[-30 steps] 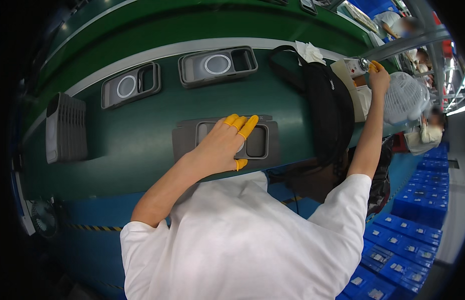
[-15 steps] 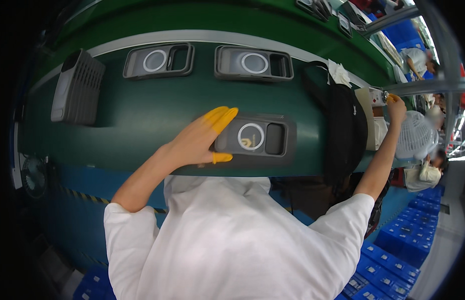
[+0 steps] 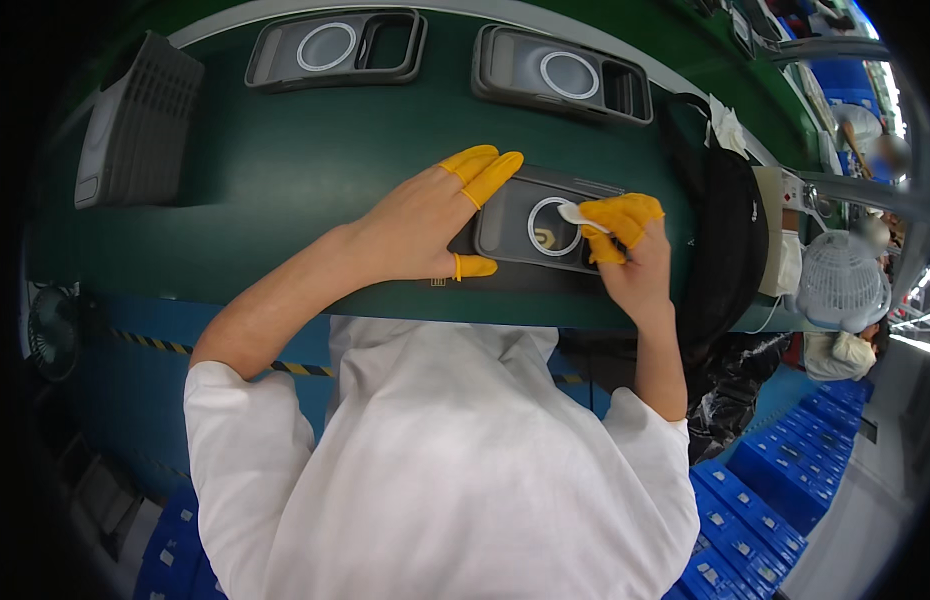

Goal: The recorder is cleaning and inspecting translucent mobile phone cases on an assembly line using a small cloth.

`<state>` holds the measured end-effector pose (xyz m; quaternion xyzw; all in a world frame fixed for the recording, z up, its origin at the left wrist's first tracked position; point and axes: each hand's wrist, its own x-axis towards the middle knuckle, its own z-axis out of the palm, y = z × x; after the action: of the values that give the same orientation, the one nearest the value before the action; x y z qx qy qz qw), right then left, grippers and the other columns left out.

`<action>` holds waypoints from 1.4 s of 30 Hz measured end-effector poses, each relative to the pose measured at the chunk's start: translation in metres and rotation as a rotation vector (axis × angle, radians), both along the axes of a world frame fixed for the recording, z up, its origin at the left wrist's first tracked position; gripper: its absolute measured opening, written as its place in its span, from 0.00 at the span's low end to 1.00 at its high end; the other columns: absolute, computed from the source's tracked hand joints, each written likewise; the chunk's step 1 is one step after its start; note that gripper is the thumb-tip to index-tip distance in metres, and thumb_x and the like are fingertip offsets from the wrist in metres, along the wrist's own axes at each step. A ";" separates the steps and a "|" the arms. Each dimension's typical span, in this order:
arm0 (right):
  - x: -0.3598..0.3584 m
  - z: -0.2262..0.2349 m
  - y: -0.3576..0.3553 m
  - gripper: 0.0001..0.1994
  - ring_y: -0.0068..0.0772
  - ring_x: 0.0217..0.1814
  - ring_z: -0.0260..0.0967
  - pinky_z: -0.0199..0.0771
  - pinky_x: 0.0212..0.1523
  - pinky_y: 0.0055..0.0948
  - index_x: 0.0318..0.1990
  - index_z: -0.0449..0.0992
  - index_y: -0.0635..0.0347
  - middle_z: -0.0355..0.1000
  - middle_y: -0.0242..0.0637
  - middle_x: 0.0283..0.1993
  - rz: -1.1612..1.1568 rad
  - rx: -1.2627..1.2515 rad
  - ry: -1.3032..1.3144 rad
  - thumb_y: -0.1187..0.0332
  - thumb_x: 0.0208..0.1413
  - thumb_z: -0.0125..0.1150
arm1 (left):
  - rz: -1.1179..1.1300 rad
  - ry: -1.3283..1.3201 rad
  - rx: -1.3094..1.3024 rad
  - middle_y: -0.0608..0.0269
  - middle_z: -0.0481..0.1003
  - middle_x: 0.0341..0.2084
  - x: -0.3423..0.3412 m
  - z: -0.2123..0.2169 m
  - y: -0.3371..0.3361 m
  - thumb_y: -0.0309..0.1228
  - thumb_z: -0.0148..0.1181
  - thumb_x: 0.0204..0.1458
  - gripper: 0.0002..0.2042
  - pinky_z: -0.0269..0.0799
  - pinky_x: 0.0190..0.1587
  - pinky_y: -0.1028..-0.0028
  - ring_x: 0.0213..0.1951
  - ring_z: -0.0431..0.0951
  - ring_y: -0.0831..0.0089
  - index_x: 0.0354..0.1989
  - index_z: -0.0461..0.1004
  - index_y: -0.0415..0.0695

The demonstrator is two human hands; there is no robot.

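Observation:
A grey phone case (image 3: 507, 225) with a white ring on its clear back lies on a dark flat pad (image 3: 545, 279) near the table's front edge. My left hand (image 3: 425, 220), with yellow finger cots on the thumb and two fingers, grips the case's left end, fingers along the far edge and thumb along the near one. Over the case's right part is my right hand (image 3: 633, 235), also in yellow finger cots. It is closed on a small white wad (image 3: 575, 214), whose tip is at the ring. The case's camera opening is mostly hidden under that hand.
Two similar cases (image 3: 325, 50) (image 3: 565, 74) lie along the back of the green table (image 3: 285, 150). A stack of cases (image 3: 135, 130) stands at the left. On the right are a black bag (image 3: 730, 250), a box (image 3: 770, 200) and a white fan (image 3: 838, 285).
My right hand has come from the box at the far right to the phone case, now with a white wad in its fingers. The left hand keeps its place on the case.

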<state>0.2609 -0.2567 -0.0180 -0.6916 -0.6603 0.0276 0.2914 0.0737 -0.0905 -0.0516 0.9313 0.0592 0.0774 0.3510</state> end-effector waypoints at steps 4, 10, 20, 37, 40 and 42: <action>-0.013 -0.021 0.002 0.10 0.38 0.36 0.63 0.61 0.41 0.30 0.32 0.77 0.61 0.69 0.38 0.36 -0.094 -0.134 -0.216 0.76 0.36 0.62 | 0.027 -0.022 0.043 0.45 0.57 0.55 -0.002 -0.006 -0.002 0.37 0.67 0.33 0.43 0.57 0.55 0.65 0.54 0.59 0.50 0.59 0.49 0.38; -0.015 -0.014 -0.001 0.11 0.39 0.33 0.62 0.65 0.36 0.31 0.33 0.76 0.66 0.68 0.41 0.34 -0.088 -0.305 -0.193 0.74 0.37 0.63 | 0.051 -0.010 0.000 0.45 0.58 0.54 -0.001 -0.006 -0.004 0.36 0.67 0.33 0.43 0.58 0.54 0.65 0.54 0.60 0.51 0.59 0.49 0.39; -0.035 -0.023 0.009 0.13 0.38 0.30 0.63 0.68 0.33 0.29 0.35 0.75 0.67 0.68 0.42 0.33 -0.211 -0.153 -0.224 0.76 0.37 0.62 | 0.043 -0.008 0.049 0.43 0.61 0.51 -0.001 -0.007 -0.003 0.39 0.68 0.33 0.46 0.54 0.58 0.66 0.56 0.60 0.54 0.60 0.47 0.37; -0.026 -0.011 0.023 0.10 0.38 0.30 0.64 0.69 0.33 0.29 0.31 0.77 0.64 0.69 0.42 0.32 -0.001 -0.320 -0.202 0.79 0.37 0.55 | 0.094 0.014 -0.021 0.50 0.59 0.54 0.000 -0.006 -0.004 0.35 0.68 0.30 0.43 0.59 0.54 0.65 0.53 0.61 0.53 0.59 0.51 0.44; -0.029 -0.004 0.023 0.09 0.37 0.30 0.64 0.69 0.33 0.30 0.30 0.76 0.64 0.67 0.42 0.29 0.131 -0.301 -0.122 0.78 0.37 0.55 | 0.092 0.050 -0.037 0.50 0.59 0.54 0.001 -0.005 -0.004 0.36 0.67 0.30 0.43 0.59 0.54 0.65 0.54 0.60 0.53 0.59 0.51 0.44; -0.018 0.001 0.016 0.09 0.37 0.31 0.65 0.69 0.34 0.29 0.31 0.77 0.64 0.68 0.41 0.31 0.350 -0.441 -0.028 0.77 0.37 0.56 | 0.095 0.049 -0.038 0.50 0.59 0.54 0.000 -0.005 -0.004 0.36 0.67 0.31 0.43 0.58 0.55 0.65 0.54 0.60 0.54 0.59 0.51 0.44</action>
<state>0.2429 -0.2405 -0.0174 -0.6141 -0.7518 0.2107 0.1155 0.0734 -0.0942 -0.0569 0.9222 0.1133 0.0700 0.3630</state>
